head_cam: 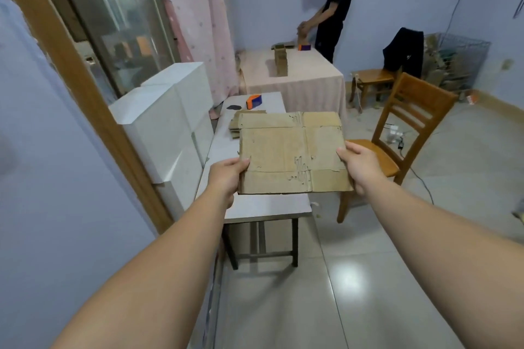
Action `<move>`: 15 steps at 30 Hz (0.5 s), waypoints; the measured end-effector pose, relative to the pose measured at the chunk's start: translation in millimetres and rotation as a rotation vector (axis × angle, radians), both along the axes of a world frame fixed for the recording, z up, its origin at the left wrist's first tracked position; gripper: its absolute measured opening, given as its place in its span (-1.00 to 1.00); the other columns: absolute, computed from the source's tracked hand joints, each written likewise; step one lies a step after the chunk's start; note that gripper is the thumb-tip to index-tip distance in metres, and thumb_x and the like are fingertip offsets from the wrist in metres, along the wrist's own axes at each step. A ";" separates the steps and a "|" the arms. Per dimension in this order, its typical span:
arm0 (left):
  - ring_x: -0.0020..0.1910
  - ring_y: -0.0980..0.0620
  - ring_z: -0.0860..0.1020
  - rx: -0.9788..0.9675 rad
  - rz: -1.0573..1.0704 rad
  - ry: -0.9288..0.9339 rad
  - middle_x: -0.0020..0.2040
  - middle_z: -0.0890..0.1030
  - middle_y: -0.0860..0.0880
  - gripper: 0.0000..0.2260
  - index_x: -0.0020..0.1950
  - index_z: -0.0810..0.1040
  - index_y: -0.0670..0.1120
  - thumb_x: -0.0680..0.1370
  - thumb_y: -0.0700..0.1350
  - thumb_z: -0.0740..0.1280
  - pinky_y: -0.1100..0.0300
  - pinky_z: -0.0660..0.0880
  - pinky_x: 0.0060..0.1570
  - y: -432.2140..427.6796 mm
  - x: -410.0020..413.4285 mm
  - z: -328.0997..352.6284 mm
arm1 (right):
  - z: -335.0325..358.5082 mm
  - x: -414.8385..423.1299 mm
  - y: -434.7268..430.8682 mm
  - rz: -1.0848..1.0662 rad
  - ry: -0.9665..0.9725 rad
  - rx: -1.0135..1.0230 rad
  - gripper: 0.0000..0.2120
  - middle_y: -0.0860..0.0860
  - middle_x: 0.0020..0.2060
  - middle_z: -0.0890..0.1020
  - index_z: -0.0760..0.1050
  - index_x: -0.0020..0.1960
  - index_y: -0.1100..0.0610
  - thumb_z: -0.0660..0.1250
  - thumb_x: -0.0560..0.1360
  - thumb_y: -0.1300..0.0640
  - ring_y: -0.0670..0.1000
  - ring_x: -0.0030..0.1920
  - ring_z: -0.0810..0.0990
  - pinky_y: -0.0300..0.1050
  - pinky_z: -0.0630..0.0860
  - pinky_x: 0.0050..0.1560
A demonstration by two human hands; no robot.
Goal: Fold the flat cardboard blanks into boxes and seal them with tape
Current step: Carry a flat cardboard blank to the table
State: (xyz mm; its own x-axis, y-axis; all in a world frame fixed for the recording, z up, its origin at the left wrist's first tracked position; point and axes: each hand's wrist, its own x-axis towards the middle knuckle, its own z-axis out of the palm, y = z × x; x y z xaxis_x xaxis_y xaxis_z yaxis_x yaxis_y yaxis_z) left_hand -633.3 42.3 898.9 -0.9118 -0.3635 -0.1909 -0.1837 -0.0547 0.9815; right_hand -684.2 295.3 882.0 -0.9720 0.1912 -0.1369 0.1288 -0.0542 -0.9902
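A flat brown cardboard blank (286, 153), creased and scuffed, is held level above the near end of a narrow grey table (255, 207). My left hand (226, 176) grips its left edge with the thumb on top. My right hand (361, 164) grips the right edge the same way. Behind it, more flat blanks (235, 122) lie stacked on the table. An orange and blue tape dispenser (254, 101) stands at the table's far end, beside a small dark object (233, 107).
White foam boxes (167, 116) line the table's left side. A wooden chair (397, 136) stands to the right. Farther back, another person (331, 8) works at a cloth-covered table (297, 76) with folded boxes (280, 61) and a second dispenser (304, 47). Cables lie on the tiled floor.
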 end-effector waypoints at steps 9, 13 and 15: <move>-0.18 0.06 0.57 0.023 -0.071 -0.016 -0.08 0.63 -0.01 -0.80 0.11 0.59 -0.12 0.52 -0.11 0.39 0.23 0.43 -0.36 50.8 -113.2 -13.5 | -1.1 -87.0 56.5 -0.083 -0.009 0.010 -0.65 0.00 0.05 0.64 0.44 0.37 0.08 0.26 0.59 0.16 -0.02 -0.04 0.62 -0.05 0.60 -0.11; -0.24 0.09 0.56 0.066 -0.130 -0.040 -0.16 0.63 0.03 -0.83 0.09 0.59 -0.12 0.52 -0.11 0.40 0.27 0.42 -0.39 75.2 -161.9 -24.7 | -2.9 -123.4 82.4 -0.116 -0.028 0.020 -0.66 0.02 0.07 0.64 0.45 0.36 0.07 0.26 0.59 0.17 0.01 0.00 0.63 0.04 0.61 0.01; -0.25 0.09 0.56 0.086 -0.163 -0.050 -0.17 0.64 0.03 -0.82 0.09 0.60 -0.13 0.51 -0.11 0.40 0.27 0.44 -0.37 88.4 -190.0 -32.6 | -5.4 -143.2 97.5 -0.139 -0.042 0.029 -0.67 0.00 0.05 0.65 0.47 0.35 0.05 0.26 0.59 0.17 0.02 -0.01 0.64 0.06 0.61 0.01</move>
State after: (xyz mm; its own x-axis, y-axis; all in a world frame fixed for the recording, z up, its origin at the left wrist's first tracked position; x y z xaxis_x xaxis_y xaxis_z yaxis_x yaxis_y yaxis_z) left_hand -823.4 130.7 866.2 -0.9458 -0.1925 -0.2614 -0.2454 -0.1034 0.9639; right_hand -827.4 392.8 876.6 -0.9294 0.3281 -0.1688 0.1629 -0.0456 -0.9856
